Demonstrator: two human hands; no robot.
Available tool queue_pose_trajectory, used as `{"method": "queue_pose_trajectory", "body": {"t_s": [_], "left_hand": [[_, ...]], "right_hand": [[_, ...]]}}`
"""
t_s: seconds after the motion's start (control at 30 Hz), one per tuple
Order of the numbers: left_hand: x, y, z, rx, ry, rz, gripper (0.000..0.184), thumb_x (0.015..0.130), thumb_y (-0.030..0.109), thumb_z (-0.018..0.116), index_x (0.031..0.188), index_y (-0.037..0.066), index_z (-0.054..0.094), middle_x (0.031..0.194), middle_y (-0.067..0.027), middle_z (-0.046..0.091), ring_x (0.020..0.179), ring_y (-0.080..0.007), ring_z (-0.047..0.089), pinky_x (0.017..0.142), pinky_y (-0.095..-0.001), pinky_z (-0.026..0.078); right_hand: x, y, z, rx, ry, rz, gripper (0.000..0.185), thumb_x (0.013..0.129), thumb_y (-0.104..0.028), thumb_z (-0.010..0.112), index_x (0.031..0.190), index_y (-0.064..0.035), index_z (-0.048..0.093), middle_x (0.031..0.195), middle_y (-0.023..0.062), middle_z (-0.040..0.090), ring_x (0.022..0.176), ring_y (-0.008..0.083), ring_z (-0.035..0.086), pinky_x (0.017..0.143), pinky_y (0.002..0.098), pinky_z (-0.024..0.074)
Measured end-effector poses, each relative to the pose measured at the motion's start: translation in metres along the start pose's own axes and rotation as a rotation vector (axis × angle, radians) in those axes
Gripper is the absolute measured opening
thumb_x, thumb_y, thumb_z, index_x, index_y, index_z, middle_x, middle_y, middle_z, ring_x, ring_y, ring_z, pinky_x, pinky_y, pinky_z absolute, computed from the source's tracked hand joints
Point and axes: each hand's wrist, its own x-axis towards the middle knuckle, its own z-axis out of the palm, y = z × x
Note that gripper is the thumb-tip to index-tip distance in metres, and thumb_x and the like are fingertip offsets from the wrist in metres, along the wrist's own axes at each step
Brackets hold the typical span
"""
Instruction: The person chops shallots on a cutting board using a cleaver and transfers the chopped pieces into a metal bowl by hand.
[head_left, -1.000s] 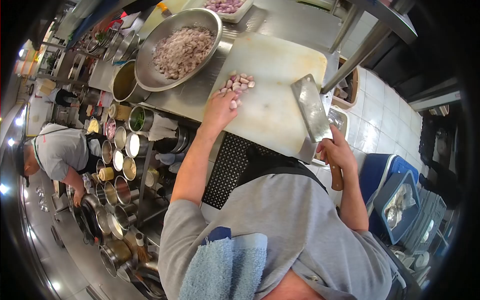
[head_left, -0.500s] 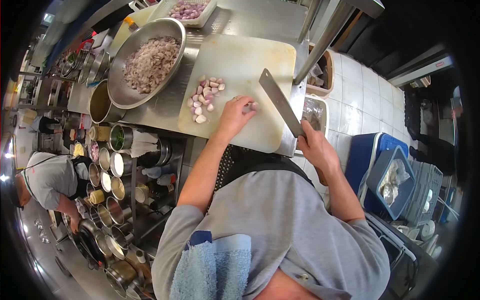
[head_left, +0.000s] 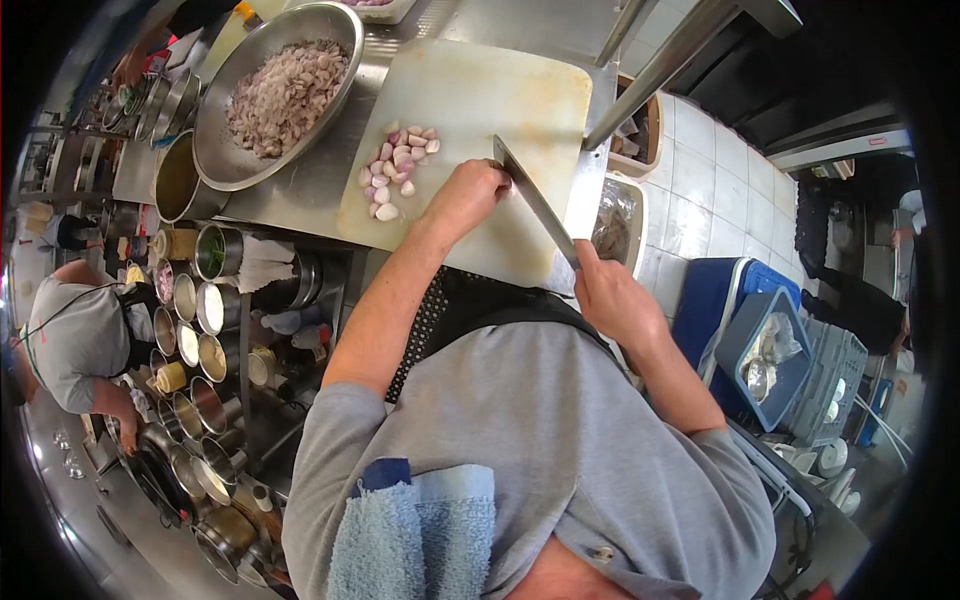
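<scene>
My right hand (head_left: 612, 298) is wrapped round the handle of a cleaver (head_left: 536, 205). Its blade stands nearly edge-on over the white cutting board (head_left: 520, 90), close against the fingertips of my left hand (head_left: 470, 200). Those fingers are curled down on the board around a shallot, which they and the blade almost fully hide. To the left of that hand, a loose group of peeled shallots (head_left: 396, 165) lies on the board. Beyond the board's left side, a large steel bowl (head_left: 205, 150) holds a heap of sliced shallots (head_left: 287, 97).
A steel pot (head_left: 180, 190) stands beside the bowl. Metal posts (head_left: 655, 75) rise at the table's right end, above bins (head_left: 620, 222) on the tiled floor. Several pots fill a rack at left, where another person (head_left: 75, 335) bends. Blue crates (head_left: 770, 360) stand at right.
The cleaver has swung left and down, from well clear of my left hand to right beside its fingertips. The shallot in my left hand is now mostly hidden. The whole view has shifted slightly.
</scene>
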Motion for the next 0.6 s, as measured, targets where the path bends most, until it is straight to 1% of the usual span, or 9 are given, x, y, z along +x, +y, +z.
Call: {"method": "queue_pose_trajectory", "body": {"t_s": [0.03,0.13,0.23,0.3,0.4,0.5,0.6], "left_hand": [[0.0,0.0,0.0,0.004,0.006,0.01,0.011,0.077,-0.001,0.063,0.082,-0.001,0.072,0.086,-0.0197,0.068,0.082,-0.0369,0.066,0.077,-0.0437,0.053],[0.001,0.003,-0.003,0.001,-0.009,-0.02,0.013,0.081,0.004,0.068,0.092,0.001,0.075,0.094,-0.0178,0.071,0.086,-0.0365,0.068,0.08,-0.0424,0.054],[0.001,-0.003,0.001,0.009,-0.001,-0.003,0.012,0.081,0.004,0.068,0.091,0.001,0.075,0.094,-0.0179,0.071,0.087,-0.0364,0.068,0.08,-0.0423,0.054],[0.0,-0.003,-0.001,-0.001,-0.026,-0.045,0.013,0.081,0.004,0.068,0.091,0.001,0.074,0.094,-0.0181,0.071,0.087,-0.0362,0.068,0.081,-0.0422,0.054],[0.0,-0.001,0.001,-0.017,-0.022,-0.056,0.014,0.081,0.004,0.068,0.093,0.001,0.074,0.095,-0.0183,0.071,0.088,-0.036,0.068,0.082,-0.0421,0.054],[-0.003,-0.002,0.001,-0.045,0.007,-0.053,0.015,0.081,0.003,0.067,0.093,0.001,0.075,0.096,-0.0182,0.071,0.088,-0.0359,0.068,0.083,-0.0418,0.054],[-0.003,0.002,-0.002,-0.04,0.021,-0.069,0.015,0.08,0.002,0.066,0.093,0.001,0.074,0.096,-0.018,0.07,0.088,-0.0359,0.068,0.082,-0.0416,0.054]], "right_hand": [[0.004,0.002,0.005,-0.003,0.004,0.006,0.027,0.092,-0.004,0.051,0.116,0.004,0.043,0.07,0.03,0.06,0.071,0.0493,0.06,0.068,0.0591,0.0448],[0.018,0.008,0.022,-0.015,0.01,0.019,0.025,0.092,-0.003,0.051,0.114,0.0044,0.042,0.069,0.0302,0.059,0.07,0.0496,0.06,0.067,0.0589,0.0448],[0.022,0.002,0.018,-0.016,-0.002,0.019,0.024,0.091,-0.003,0.051,0.112,0.0045,0.041,0.068,0.0305,0.059,0.07,0.0495,0.06,0.067,0.0585,0.0446],[0.013,-0.007,0.005,-0.006,-0.024,0.045,0.024,0.091,-0.003,0.051,0.111,0.0047,0.041,0.068,0.0306,0.058,0.069,0.0497,0.06,0.066,0.0581,0.0446],[0.03,0.009,0.023,-0.05,0.003,-0.02,0.015,0.09,-0.001,0.049,0.1,0.0041,0.039,0.065,0.0316,0.059,0.067,0.0491,0.063,0.065,0.0586,0.0478],[0.023,0.002,0.015,-0.037,0.026,-0.049,0.015,0.091,-0.002,0.049,0.1,0.0039,0.039,0.065,0.0315,0.059,0.067,0.0494,0.062,0.064,0.0588,0.0475],[0.021,0.004,0.019,-0.013,0.038,-0.031,0.015,0.091,-0.003,0.049,0.1,0.0039,0.039,0.066,0.0317,0.059,0.066,0.05,0.062,0.064,0.0592,0.0469]]}}
